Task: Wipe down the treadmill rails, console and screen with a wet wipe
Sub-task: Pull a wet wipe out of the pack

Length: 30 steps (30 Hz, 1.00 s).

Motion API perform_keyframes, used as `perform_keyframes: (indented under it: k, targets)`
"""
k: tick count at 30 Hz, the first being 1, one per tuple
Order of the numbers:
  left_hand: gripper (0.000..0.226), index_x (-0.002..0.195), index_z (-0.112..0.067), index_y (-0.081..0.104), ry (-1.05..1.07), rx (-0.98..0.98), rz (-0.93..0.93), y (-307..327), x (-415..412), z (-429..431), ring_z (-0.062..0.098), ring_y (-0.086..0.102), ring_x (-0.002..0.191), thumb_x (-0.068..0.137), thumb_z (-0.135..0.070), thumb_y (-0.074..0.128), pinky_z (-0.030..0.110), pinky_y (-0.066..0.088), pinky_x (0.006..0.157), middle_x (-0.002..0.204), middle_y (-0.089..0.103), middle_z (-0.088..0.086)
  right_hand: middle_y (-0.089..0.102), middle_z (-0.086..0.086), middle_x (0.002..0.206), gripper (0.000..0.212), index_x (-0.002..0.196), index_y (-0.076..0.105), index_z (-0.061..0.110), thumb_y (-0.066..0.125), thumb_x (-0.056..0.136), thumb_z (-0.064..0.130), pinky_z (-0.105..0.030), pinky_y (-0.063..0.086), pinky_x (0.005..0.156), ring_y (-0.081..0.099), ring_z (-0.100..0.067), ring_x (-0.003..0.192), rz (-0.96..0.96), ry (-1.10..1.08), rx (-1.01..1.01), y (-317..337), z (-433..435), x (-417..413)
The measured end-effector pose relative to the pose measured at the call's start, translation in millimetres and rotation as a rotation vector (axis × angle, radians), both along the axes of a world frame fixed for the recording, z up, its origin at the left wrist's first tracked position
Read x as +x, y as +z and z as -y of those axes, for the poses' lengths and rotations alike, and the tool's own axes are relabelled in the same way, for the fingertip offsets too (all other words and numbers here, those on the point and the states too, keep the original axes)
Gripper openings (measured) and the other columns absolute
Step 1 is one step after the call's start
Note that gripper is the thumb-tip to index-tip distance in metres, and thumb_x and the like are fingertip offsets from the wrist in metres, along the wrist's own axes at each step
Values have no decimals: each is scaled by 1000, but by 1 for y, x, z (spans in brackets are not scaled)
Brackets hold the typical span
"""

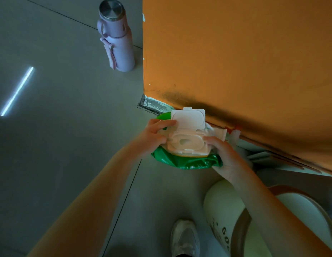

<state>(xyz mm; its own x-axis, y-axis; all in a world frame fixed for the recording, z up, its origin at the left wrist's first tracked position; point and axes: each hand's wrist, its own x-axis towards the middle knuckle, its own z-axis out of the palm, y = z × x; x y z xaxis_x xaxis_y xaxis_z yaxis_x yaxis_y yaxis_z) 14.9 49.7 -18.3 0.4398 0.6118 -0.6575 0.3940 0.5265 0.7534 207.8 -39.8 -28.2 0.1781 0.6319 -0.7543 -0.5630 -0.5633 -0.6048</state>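
Hands meet round a green wet wipe pack (189, 162), held in the air between them above the grey tiled floor (59, 127). The left hand (154, 138) grips the pack's left end, its fingers curled up to the edge of the white flip lid (188, 117) and its thumb on the white dispenser frame (183, 143). The right hand (222, 154) clasps the right end, thumb on the frame and fingers wrapped underneath. The lid stands open, hinged on the side away from the person. A white sheet (219, 133) juts out just beyond the right thumb; whether it is a wipe or a label flap cannot be told.

Well ahead of the left hand a lavender water bottle (117, 38) stands on the floor beside an orange wall (235, 52). Below the hands, nearer the person, a pale sneaker (185, 238) shows, and under the right forearm lies a cream object (222, 210) with dark lettering.
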Motion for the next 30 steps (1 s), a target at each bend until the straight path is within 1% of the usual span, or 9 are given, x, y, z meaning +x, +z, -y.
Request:
perform_keyframes:
  k: [3,6,8,11,14,17,20,25,30]
  targets:
    - [64,134,-21,54,8,34,-58,-6,-3,-3,19,40,119,84,17,40,17,46,87,137,32,1,65,1,113,45,119,57,23,76,78,17,-34,51,92,64,-19,105,236,92,-50,8,-9,-6]
    - [64,138,-18,49,19,51,-91,-11,-4,-2,14,39,110,86,17,38,4,44,66,130,28,-3,44,17,110,63,131,48,22,81,77,27,-29,42,97,48,-12,113,807,323,-136,14,-15,-9]
    - [62,139,-17,47,31,64,-109,-15,-3,1,13,38,110,87,16,38,9,43,70,129,27,-4,44,5,123,68,132,51,21,83,73,31,-40,31,108,38,-21,126,1198,475,-94,16,-15,-12]
    - [59,140,-14,45,59,88,-116,-19,-1,4,12,35,112,88,15,39,11,38,81,128,25,-2,61,-1,98,20,88,74,22,83,70,21,-34,24,87,57,-28,97,1633,674,238,14,-17,-18]
    - [58,140,-13,44,72,114,-116,-21,2,6,13,36,111,89,14,41,8,42,77,127,25,-2,68,1,70,13,70,76,20,83,69,8,-32,29,73,62,-28,69,1594,920,522,3,-23,-24]
    - [59,142,-13,43,31,142,-131,-23,4,8,18,40,117,89,13,43,27,41,101,131,25,0,63,1,56,19,62,74,23,85,66,8,-28,30,59,57,-25,56,1630,1132,530,-11,-30,-25]
    - [61,144,-14,41,7,146,-143,-23,5,9,17,40,116,89,12,42,31,39,105,137,25,2,54,1,46,29,50,66,24,93,51,14,-24,35,46,54,-23,43,1698,1291,475,-16,-37,-33]
    - [60,142,-15,44,71,115,-121,-22,8,7,15,40,114,89,12,40,23,38,95,132,27,1,46,5,40,39,41,57,23,96,40,26,-17,22,47,48,-16,35,1721,1363,324,-22,-41,-40]
    - [57,141,-13,44,108,96,-110,-25,8,9,16,41,112,89,11,43,26,38,97,123,26,-1,44,4,36,43,36,53,19,96,36,21,-13,22,45,43,-17,28,1648,1433,478,-26,-53,-38]
